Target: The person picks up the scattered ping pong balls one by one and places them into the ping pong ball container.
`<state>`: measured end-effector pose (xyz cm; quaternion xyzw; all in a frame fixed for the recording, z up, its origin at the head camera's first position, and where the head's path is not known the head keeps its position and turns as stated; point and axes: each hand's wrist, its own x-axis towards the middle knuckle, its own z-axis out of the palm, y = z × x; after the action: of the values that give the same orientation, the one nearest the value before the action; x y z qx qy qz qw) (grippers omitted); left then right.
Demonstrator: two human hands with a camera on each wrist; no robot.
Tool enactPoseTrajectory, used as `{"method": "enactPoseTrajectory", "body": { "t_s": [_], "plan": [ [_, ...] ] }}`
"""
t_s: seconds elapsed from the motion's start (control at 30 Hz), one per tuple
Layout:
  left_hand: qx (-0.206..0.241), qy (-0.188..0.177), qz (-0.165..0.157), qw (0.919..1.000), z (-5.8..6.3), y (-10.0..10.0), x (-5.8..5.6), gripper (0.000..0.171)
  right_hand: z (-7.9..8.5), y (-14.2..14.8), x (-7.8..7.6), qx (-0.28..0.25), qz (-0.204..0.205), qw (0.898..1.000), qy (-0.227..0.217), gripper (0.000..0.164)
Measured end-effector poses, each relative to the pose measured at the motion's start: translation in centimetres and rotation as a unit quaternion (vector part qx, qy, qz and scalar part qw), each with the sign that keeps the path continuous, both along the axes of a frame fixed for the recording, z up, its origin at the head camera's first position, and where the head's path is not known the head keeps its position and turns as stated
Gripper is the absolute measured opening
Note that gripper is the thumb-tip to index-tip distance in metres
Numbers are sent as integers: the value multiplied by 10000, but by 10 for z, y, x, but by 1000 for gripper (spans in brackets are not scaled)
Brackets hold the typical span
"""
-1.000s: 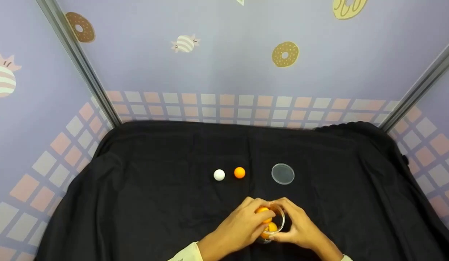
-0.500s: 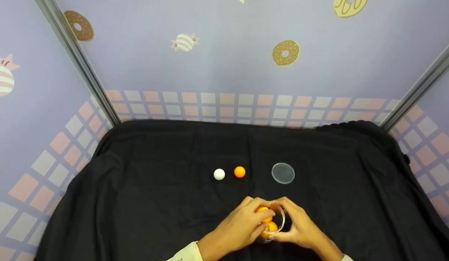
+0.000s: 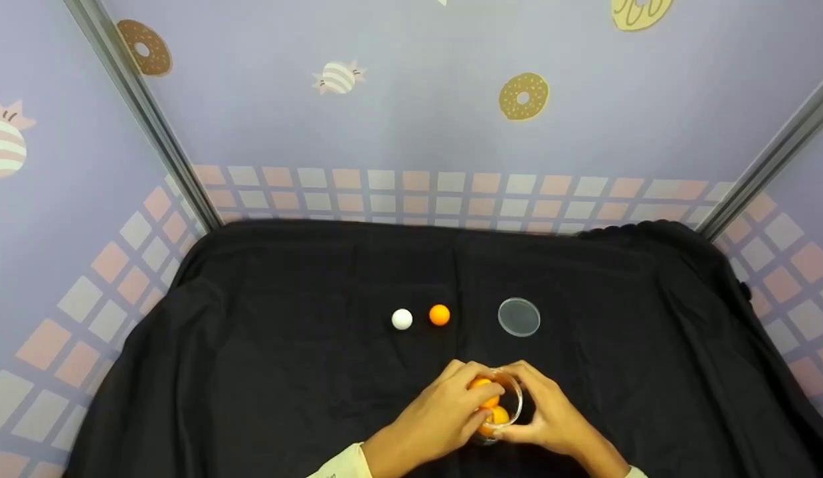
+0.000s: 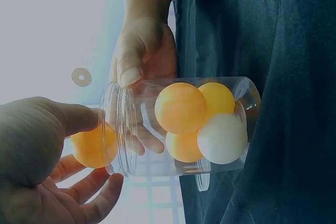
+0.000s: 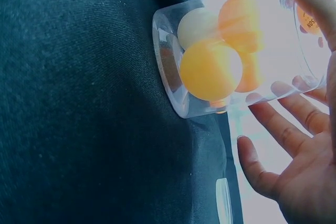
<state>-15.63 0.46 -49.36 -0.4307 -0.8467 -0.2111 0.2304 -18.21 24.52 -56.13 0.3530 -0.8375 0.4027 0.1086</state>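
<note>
In the head view my right hand (image 3: 554,418) grips the side of a clear plastic jar (image 4: 137,162), thumb and fingers around it near the mouth. My left hand (image 3: 441,415) is at the jar's open mouth and pinches an orange ping-pong ball (image 4: 90,148) between thumb and fingers, right at the rim. Inside the jar, near its base, lie several orange balls (image 4: 180,108) and one white ball (image 4: 222,139). The jar stands on the black cloth (image 5: 79,129); in the head view the hands cover much of it.
Beyond the hands, a loose white ball (image 3: 402,319) and a loose orange ball (image 3: 440,315) lie side by side on the cloth. To their right lies a round clear lid (image 3: 519,317). Patterned lilac walls (image 3: 411,133) enclose the table at the back and sides.
</note>
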Motion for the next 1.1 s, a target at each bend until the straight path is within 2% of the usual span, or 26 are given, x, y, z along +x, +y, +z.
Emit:
{"method": "enactPoseTrajectory", "body": {
  "t_s": [0.53,0.87,1.1],
  "plan": [
    [-16,-71,57,10000,0,1,1,37,-2,0,1,-116,49,9999,109,79],
    [-131,-94,56,9999,0,1,-1,39,17,-9,9,-357,24,9992,185,74],
    [-216,-129,44,9997,1,1,-2,38,1,-3,2,-228,-1,9995,206,77]
  ]
}}
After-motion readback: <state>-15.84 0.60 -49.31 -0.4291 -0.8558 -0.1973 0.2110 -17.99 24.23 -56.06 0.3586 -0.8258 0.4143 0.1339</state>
